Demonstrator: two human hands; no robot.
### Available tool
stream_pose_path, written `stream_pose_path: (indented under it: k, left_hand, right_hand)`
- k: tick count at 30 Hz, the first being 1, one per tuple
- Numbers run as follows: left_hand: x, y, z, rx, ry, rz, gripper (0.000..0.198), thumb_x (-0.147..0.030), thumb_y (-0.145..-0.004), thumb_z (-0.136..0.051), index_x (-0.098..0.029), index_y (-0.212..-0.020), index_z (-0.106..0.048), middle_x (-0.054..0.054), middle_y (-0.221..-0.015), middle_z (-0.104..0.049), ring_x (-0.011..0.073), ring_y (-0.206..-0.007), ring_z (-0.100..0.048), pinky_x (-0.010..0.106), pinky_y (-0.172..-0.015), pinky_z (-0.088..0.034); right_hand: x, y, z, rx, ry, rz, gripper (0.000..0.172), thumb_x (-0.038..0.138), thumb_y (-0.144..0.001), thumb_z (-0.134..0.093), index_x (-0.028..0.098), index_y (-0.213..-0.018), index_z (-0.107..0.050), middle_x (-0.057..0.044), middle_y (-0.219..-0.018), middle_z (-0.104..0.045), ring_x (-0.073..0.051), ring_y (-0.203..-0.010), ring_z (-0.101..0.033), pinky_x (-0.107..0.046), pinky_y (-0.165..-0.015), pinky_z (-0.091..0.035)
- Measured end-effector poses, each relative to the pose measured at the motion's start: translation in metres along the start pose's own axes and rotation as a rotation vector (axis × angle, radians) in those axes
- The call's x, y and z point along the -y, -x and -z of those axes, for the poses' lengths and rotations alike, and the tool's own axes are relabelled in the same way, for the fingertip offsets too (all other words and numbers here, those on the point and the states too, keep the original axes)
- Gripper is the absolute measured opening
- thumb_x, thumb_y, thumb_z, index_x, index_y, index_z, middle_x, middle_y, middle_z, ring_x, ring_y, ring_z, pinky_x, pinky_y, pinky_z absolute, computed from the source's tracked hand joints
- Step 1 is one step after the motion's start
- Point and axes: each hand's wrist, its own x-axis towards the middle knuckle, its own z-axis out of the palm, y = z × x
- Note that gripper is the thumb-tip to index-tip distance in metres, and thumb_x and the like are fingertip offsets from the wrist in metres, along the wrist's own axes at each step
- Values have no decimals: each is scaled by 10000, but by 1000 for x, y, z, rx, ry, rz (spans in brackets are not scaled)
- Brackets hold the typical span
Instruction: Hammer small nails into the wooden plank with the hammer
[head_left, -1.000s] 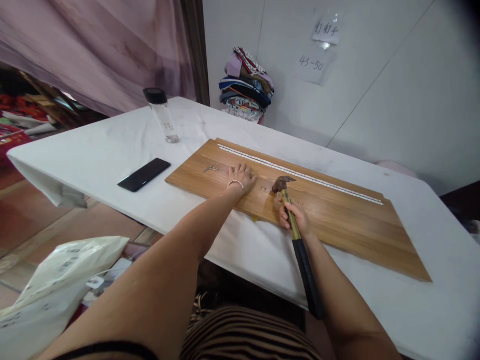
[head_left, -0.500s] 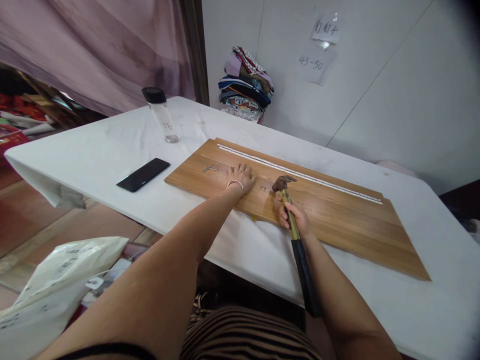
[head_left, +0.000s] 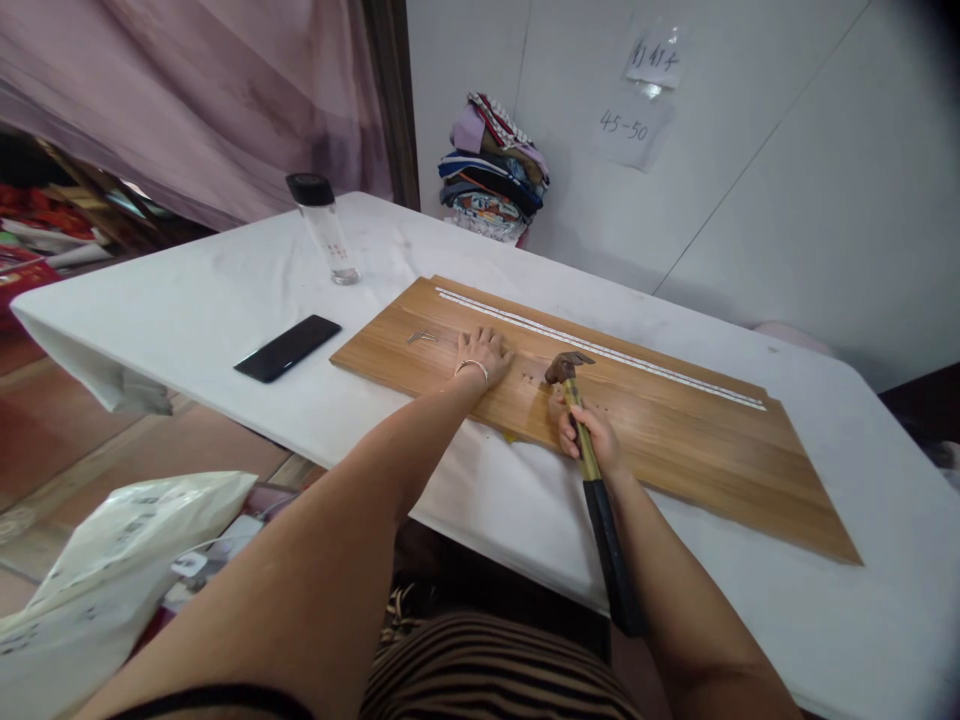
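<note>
My left hand (head_left: 482,353) lies flat on the wooden board (head_left: 697,455), fingers spread, with a bracelet at the wrist. In my right hand (head_left: 589,432) is a claw hammer (head_left: 592,465), gripped on its yellowish shaft just below the rusty head. The black grip of the hammer points back toward my body. Its head is over the board, close to a short row of small marks or nail heads (head_left: 527,378); which they are I cannot tell. Several loose nails (head_left: 422,337) lie on the board left of my left hand. Two white measuring strips (head_left: 600,346) run along the far edge.
The board rests on a table with a white cloth (head_left: 225,280). To the left are a black phone (head_left: 288,348) and a clear bottle (head_left: 327,235) with a dark lid. Folded clothes (head_left: 493,170) are stacked by the wall. A pale plastic bag (head_left: 127,560) sits low at the left.
</note>
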Motion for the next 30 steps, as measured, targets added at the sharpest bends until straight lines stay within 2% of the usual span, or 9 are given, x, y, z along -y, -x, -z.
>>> stream_pose_path:
  k: [12, 30]
  left_hand:
    - [0, 0, 1, 6, -3, 4, 523, -480, -1041, -388, -214, -1406, -652, 143, -1607, -541, 341, -1507, -418, 553, -1229, -310]
    - [-1, 1, 2, -4, 6, 1, 508, -474, -1035, -392, -232, -1393, -662, 134, -1575, -576, 344, -1487, -433, 551, -1227, -309]
  right_hand:
    - [0, 0, 0, 4, 7, -11, 392, 519, -860, -704, 236, -1086, -553, 121, -545, -506, -86, -320, -393, -228, -362, -255]
    - [1, 0, -1, -13, 1, -1, 411, 527, -845, -720, 235, -1080, -552, 121, -539, -509, -88, -321, -405, -226, -364, -266]
